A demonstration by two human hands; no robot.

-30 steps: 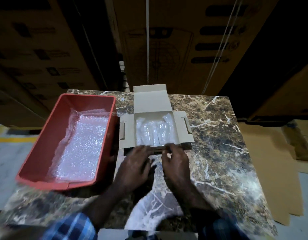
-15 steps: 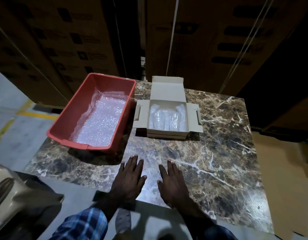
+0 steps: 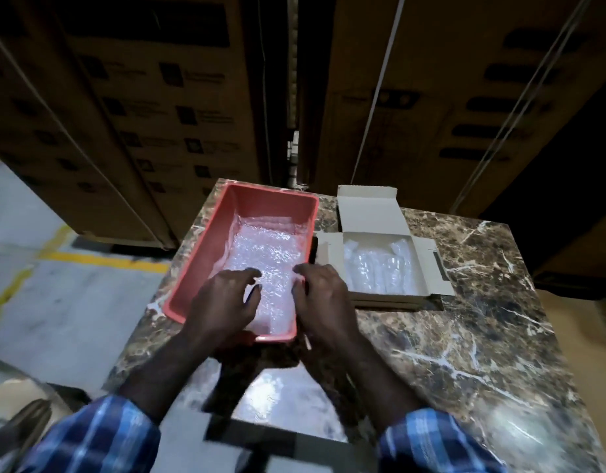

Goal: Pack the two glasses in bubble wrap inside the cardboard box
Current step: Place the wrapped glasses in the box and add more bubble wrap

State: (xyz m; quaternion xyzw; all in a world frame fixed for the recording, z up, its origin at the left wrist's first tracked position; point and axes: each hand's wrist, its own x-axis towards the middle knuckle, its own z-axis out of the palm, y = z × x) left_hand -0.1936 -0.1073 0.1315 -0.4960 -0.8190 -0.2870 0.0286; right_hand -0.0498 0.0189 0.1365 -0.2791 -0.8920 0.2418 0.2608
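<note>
Cartons (image 3: 134, 107), tall and brown, stack up as a wall far beyond both hands, with a grey floor (image 3: 73, 302) and its yellow line off past the left hand. Nearer, the marble table (image 3: 482, 336) spreads under and to the right of the right hand, dark brown with white veins. On it, a red plastic tray (image 3: 206, 268) lies directly beneath the hands, its near rim between the wrists; a sheet of bubble wrap (image 3: 264, 254) lines its floor. Just to the right of the right hand sits the cardboard box (image 3: 438, 268), side flaps spread flat and lid (image 3: 370, 213) folded back away from the person. Inside it lies a bubble-wrapped bundle (image 3: 376, 264), pale and ribbed, touching the box walls; the glasses themselves cannot be made out through the wrap. The left hand (image 3: 223, 302) hovers over the near part of the tray, fingers loosely bent and parted, gripping nothing that shows; whether the tips touch the wrap is unclear. The right hand (image 3: 320, 302) hangs over the tray's right rim, fingers curled downward toward the sheet's edge, and whether they pinch it cannot be told. Blue checked sleeves (image 3: 100, 435) cover both forearms.
</note>
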